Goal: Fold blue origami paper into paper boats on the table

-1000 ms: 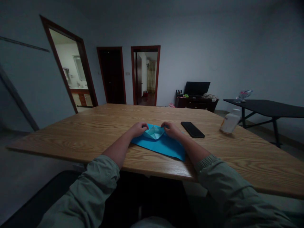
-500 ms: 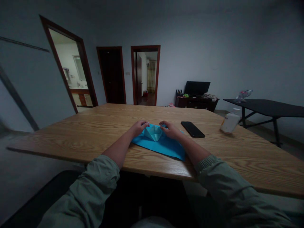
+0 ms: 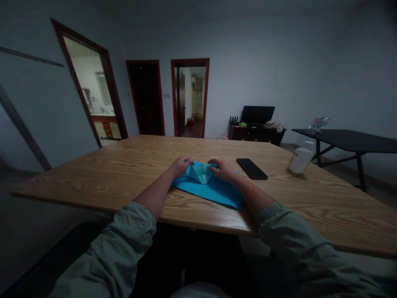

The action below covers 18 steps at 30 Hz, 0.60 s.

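Left hand (image 3: 180,167) and right hand (image 3: 222,170), logged curled against the pale folded peak (image 3: 201,172) of a blue paper sheet (image 3: 211,192) on a wooden table (image 3: 124,174), pinch indeterminable.

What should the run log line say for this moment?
left hand: on blue folded paper | right hand: on same paper, opposite side | beside: black smartphone | under: wooden table

No text, brand or number could be read; the bottle (image 3: 300,161) right of the phone (image 3: 251,169) was checked, nothing legible.
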Each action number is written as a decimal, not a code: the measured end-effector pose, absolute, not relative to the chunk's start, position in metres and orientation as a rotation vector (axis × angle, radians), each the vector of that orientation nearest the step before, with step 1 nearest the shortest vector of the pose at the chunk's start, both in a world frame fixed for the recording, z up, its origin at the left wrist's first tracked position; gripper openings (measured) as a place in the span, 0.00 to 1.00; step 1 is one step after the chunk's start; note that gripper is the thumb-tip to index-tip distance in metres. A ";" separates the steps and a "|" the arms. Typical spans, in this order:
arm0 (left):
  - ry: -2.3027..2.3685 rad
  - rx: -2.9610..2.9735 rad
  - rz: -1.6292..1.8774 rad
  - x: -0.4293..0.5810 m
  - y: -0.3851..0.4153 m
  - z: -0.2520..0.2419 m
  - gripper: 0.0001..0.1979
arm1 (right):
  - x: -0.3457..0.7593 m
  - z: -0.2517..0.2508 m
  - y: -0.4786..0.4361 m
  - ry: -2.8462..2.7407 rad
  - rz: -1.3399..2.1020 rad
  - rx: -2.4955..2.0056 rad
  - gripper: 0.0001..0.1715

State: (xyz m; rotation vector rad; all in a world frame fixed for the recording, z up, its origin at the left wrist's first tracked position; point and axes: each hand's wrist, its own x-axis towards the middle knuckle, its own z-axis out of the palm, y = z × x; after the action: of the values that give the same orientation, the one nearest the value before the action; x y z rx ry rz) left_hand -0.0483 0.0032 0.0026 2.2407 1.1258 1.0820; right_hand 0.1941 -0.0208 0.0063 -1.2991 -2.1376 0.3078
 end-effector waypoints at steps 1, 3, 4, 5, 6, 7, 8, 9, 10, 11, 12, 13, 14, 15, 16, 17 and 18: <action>1.128 2.238 1.072 -0.049 0.004 0.002 0.23 | 0.194 0.006 -0.021 -2.140 0.308 -1.301 0.16; 1.149 2.228 1.052 -0.049 0.005 0.001 0.24 | 0.194 0.006 -0.021 -2.141 0.304 -1.311 0.17; 1.160 2.223 1.045 -0.049 0.005 0.001 0.24 | 0.194 0.006 -0.021 -2.141 0.298 -1.315 0.17; 1.167 2.219 1.035 -0.049 0.006 0.001 0.24 | 0.194 0.006 -0.020 -2.142 0.293 -1.317 0.17; 1.166 2.217 1.024 -0.049 0.006 0.000 0.24 | 0.194 0.005 -0.020 -2.144 0.292 -1.318 0.17; 1.155 2.217 1.010 -0.049 0.006 0.000 0.24 | 0.194 0.005 -0.020 -2.144 0.295 -1.319 0.17; 1.140 2.218 0.997 -0.048 0.006 0.000 0.24 | 0.194 0.005 -0.019 -2.142 0.298 -1.319 0.17; 1.123 2.220 0.985 -0.048 0.006 0.001 0.23 | 0.194 0.005 -0.019 -2.141 0.301 -1.319 0.17; 1.111 2.226 0.978 -0.048 0.005 0.001 0.23 | 0.194 0.005 -0.019 -2.140 0.305 -1.322 0.17; 1.106 2.236 0.974 -0.048 0.004 0.002 0.22 | 0.194 0.005 -0.019 -2.140 0.308 -1.326 0.16; 1.109 2.249 0.965 -0.047 0.003 0.002 0.21 | 0.194 0.005 -0.020 -2.139 0.309 -1.332 0.16; 1.123 2.260 0.948 -0.047 0.002 0.003 0.20 | 0.194 0.006 -0.020 -2.138 0.309 -1.338 0.16; 1.144 2.267 0.923 -0.047 0.001 0.003 0.19 | 0.194 0.006 -0.020 -2.137 0.309 -1.346 0.16; 1.167 2.270 0.896 -0.047 0.000 0.004 0.18 | 0.194 0.006 -0.021 -2.137 0.310 -1.352 0.15; 1.186 2.271 0.872 -0.047 -0.001 0.004 0.17 | 0.194 0.007 -0.021 -2.137 0.308 -1.353 0.15; 1.200 2.273 0.855 -0.047 -0.001 0.004 0.16 | 0.194 0.007 -0.021 -2.138 0.302 -1.350 0.14; 1.210 2.275 0.846 -0.046 -0.002 0.004 0.16 | 0.194 0.007 -0.021 -2.138 0.295 -1.347 0.14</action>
State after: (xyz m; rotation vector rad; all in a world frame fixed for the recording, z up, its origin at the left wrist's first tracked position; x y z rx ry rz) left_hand -0.0464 -0.0021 0.0044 2.2747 1.2098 0.8459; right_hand 0.1938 -0.0210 0.0070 -1.3465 -2.1376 0.2952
